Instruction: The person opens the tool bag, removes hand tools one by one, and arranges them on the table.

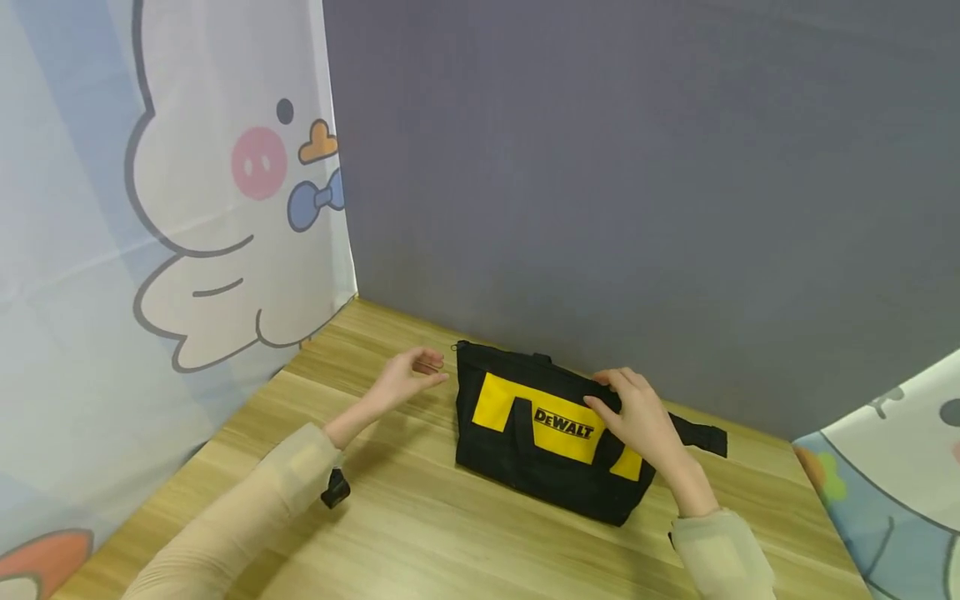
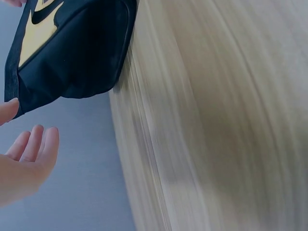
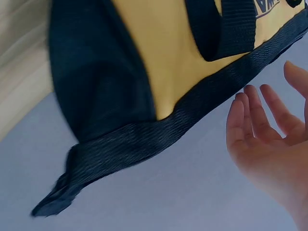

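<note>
A black and yellow DeWalt tool bag (image 1: 558,492) stands upright on the table, its carry straps hanging down the front and its top edge closed flat. My left hand (image 1: 408,379) hovers just off the bag's left end, near the zipper end, with fingers and thumb apart and nothing between them. Over the top edge, toward the bag's right side, is my right hand (image 1: 633,408). In the right wrist view its loosely bent fingers (image 3: 260,113) are spread beside the black top band (image 3: 202,103), holding nothing.
Behind the bag rises a grey partition (image 1: 600,183). A cartoon-printed cloth (image 1: 210,317) hangs on the left and another printed cloth (image 1: 915,467) on the right. The bag rests on a wood-grain table (image 1: 420,533). A black end flap (image 1: 701,435) sticks out at the bag's right.
</note>
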Motion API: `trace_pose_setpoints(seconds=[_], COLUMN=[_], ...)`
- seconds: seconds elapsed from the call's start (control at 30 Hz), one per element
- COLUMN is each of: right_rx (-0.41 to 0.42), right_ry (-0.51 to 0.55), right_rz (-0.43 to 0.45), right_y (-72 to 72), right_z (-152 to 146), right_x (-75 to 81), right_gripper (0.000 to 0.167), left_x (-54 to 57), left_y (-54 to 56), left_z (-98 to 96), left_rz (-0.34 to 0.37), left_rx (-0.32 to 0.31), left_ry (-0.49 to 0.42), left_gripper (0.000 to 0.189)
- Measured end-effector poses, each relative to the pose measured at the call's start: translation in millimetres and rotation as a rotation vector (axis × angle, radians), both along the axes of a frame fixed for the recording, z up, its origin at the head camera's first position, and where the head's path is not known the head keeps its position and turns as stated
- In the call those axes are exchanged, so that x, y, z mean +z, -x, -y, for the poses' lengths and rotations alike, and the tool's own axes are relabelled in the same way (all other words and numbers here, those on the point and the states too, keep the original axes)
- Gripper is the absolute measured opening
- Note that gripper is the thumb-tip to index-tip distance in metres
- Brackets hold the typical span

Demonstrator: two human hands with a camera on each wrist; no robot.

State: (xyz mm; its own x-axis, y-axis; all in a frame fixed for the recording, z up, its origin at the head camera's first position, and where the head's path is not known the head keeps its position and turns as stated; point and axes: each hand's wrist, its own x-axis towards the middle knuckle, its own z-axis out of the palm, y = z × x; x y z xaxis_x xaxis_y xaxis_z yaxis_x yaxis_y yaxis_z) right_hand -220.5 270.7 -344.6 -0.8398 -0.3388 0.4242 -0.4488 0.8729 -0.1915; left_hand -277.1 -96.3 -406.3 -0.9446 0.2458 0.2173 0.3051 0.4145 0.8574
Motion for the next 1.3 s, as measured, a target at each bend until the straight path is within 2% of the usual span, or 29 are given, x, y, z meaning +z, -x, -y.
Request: trace_pose_setpoints(seconds=[0.27, 0.67, 0.9, 1.07, 1.3], right_rx=[0.046, 0.099, 0.143, 0.142, 0.182], right_ry=[0.007, -0.037, -0.051, -0.064, -0.075], right_rz=[0.074, 0.099, 0.117, 0.139, 0.190], right_y=[18.5, 39.4, 49.0, 56.7, 65.0], right_z=[26.7, 66.6, 86.0, 102.5, 131.5], right_x=[6.2, 12.5, 15.7, 17.5, 17.1], right_gripper=[0.038, 0.038, 0.039, 0.039, 0.039], left_x=[-2.2, 0.8, 5.1, 5.8, 5.4], left_y=[10.7, 15.7, 19.0, 22.9, 20.6], left_z=[-7.7, -18.0, -20.3, -22.3, -21.3], left_rz=[0.009, 0.046, 0.036, 0.041, 0.067], left_rx=[-0.033, -0.042, -0.053, -0.055, -0.059], left_ry=[-0.040, -0.053, -0.065, -0.079, -0.108], left_gripper=[0.042, 0.048, 0.048, 0.048, 0.047])
